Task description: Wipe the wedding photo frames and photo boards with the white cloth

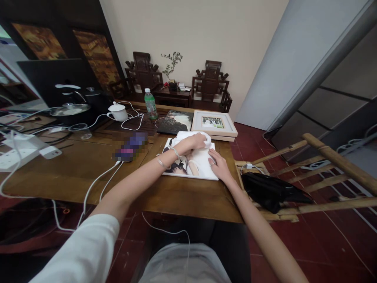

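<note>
A photo panel (203, 171) printed with a picture lies flat on the wooden table in front of me. My left hand (196, 141) is closed on a bunched white cloth (184, 135), pressed against the panel's far part. Its fingertips are partly hidden in the folds. At the panel's right edge rests my right hand (220, 165), fingers apart and lying on the surface, steadying nothing else that I can see.
Behind the panel lie a white-framed photo (229, 124) and a dark photo album (175, 122). A green bottle (150, 105), lidded white cup (118, 113), phone (131, 147) and power strip (22, 151) with cables stand leftward. A bamboo chair (294, 151) holds a black bag (268, 190).
</note>
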A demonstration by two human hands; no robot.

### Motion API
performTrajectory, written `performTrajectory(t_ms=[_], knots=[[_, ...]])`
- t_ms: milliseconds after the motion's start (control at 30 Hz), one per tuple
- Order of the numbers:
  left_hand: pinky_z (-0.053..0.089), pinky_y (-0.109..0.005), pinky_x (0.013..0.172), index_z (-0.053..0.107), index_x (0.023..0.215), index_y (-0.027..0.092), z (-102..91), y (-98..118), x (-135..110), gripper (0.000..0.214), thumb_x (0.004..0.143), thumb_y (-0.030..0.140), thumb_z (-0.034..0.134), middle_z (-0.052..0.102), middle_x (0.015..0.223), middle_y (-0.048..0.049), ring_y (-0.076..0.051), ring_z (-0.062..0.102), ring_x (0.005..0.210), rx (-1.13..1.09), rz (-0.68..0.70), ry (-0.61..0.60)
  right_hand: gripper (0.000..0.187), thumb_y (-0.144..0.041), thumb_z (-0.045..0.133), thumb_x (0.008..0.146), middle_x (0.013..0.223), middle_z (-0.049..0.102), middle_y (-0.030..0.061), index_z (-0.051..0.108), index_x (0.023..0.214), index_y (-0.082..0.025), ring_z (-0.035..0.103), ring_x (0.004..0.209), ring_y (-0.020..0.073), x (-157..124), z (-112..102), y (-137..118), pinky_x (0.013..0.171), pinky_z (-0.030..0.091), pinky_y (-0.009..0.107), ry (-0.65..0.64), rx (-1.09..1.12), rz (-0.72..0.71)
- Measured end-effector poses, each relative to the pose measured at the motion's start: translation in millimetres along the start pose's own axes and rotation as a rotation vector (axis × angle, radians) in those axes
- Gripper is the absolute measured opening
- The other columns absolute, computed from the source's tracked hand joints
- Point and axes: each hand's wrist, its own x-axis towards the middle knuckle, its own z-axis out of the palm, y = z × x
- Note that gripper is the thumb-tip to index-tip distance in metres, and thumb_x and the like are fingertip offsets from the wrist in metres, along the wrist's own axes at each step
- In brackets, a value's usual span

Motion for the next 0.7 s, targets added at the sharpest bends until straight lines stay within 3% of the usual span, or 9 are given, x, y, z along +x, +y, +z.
performTrajectory(t_ms=[133,300,400,500,600,700], knots=[[0.046,-0.028,0.079,0.064,0.103,0.006,6.3,-4,3,0.030,0.083,0.013,0.043,0.066,0.106,-0.0188,-0.025,0.063,0.097,-0.005,-0.023,0.022,0.038,-0.021,0.047,0.083,0.131,0.056,0.0097,0.062,0.118,-0.018,0.043,0.129,0.0239,0,1,1,0.108,0.034,0.046,0.008,0.013,0.005],[0.047,-0.028,0.079,0.066,0.094,0.008,17.9,0,-20,0.025,0.083,0.014,0.044,0.068,0.097,-0.0174,-0.024,0.065,0.092,-0.005,-0.014,0.034,0.038,-0.021,0.046,0.084,0.130,0.056,0.0099,0.062,0.118,-0.017,0.044,0.128,0.0235,0,2,2,0.109,0.033,0.045,0.006,-0.001,-0.004],[0.049,-0.033,0.080,0.066,0.092,0.008,26.9,11,-50,0.025,0.081,0.011,0.043,0.067,0.097,-0.0189,-0.026,0.065,0.092,0.002,0.001,0.013,0.038,-0.021,0.046,0.084,0.131,0.056,0.0109,0.062,0.118,-0.016,0.044,0.128,0.0241,0,2,2,0.109,0.034,0.045,0.004,-0.006,-0.005],[0.048,-0.043,0.085,0.066,0.094,0.009,38.2,30,-92,0.027,0.078,0.008,0.043,0.062,0.111,-0.0213,-0.031,0.062,0.101,0.011,0.034,0.005,0.038,-0.020,0.046,0.083,0.130,0.056,0.0127,0.063,0.117,-0.014,0.044,0.128,0.0249,1,2,2,0.109,0.033,0.045,0.002,-0.009,0.000],[0.041,-0.055,0.095,0.065,0.097,0.012,47.3,48,-132,0.034,0.073,0.003,0.042,0.047,0.137,-0.0170,-0.036,0.041,0.127,0.035,0.105,0.009,0.039,-0.018,0.045,0.082,0.130,0.056,0.0104,0.063,0.117,-0.016,0.044,0.128,0.0237,1,2,3,0.109,0.034,0.044,0.008,-0.007,-0.011],[0.036,-0.057,0.100,0.065,0.099,0.013,48.4,56,-150,0.037,0.073,0.002,0.042,0.041,0.143,-0.0118,-0.035,0.028,0.135,0.033,0.132,-0.009,0.039,-0.019,0.045,0.083,0.130,0.056,0.0103,0.063,0.118,-0.016,0.044,0.128,0.0235,0,2,3,0.109,0.034,0.044,0.009,-0.012,-0.016]])
